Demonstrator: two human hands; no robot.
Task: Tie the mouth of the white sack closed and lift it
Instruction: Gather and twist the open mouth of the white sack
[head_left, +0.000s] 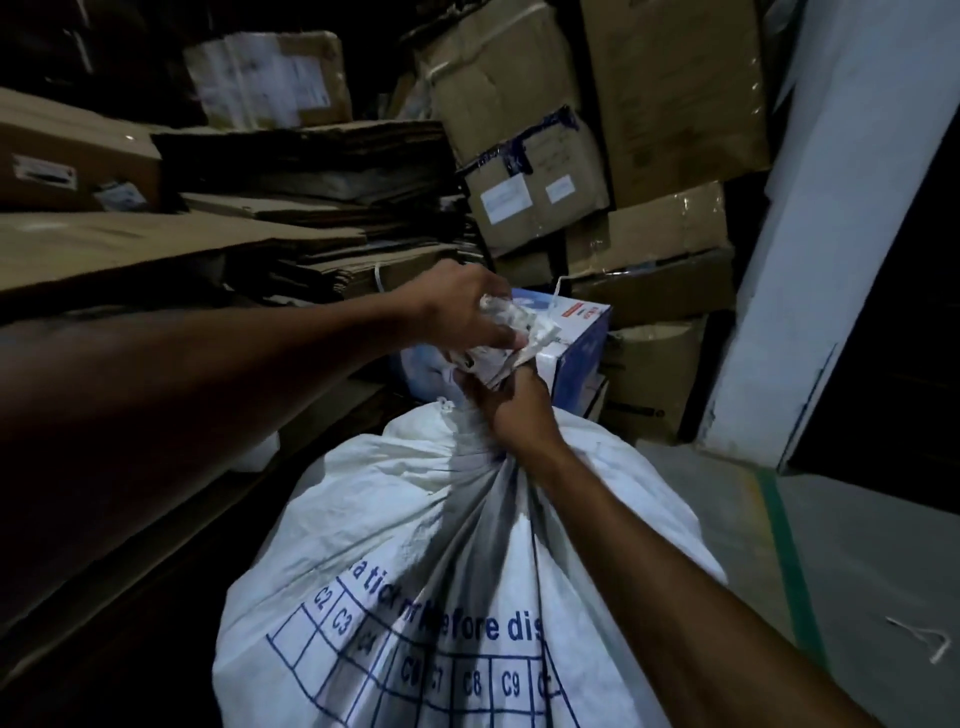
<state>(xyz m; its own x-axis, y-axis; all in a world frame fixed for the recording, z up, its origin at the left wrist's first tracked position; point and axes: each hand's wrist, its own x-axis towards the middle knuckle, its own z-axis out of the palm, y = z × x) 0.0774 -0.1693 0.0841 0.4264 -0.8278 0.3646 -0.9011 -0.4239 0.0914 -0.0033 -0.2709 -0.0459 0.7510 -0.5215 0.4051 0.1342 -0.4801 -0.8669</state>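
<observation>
At frame centre, the white sack (415, 519) neck is gripped by the right hand (511, 410) while the gathered mouth (498, 358), clutched by the left hand (457, 306), should be cinched tightly.

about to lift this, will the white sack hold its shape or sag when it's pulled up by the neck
The white sack is woven cloth that creases toward the gathered neck, so it will probably sag, not stay stiff. It bulges full, so it is likely heavy and may swing. The right hand grips the neck and the left hand holds the bunched top, which looks secure.
</observation>
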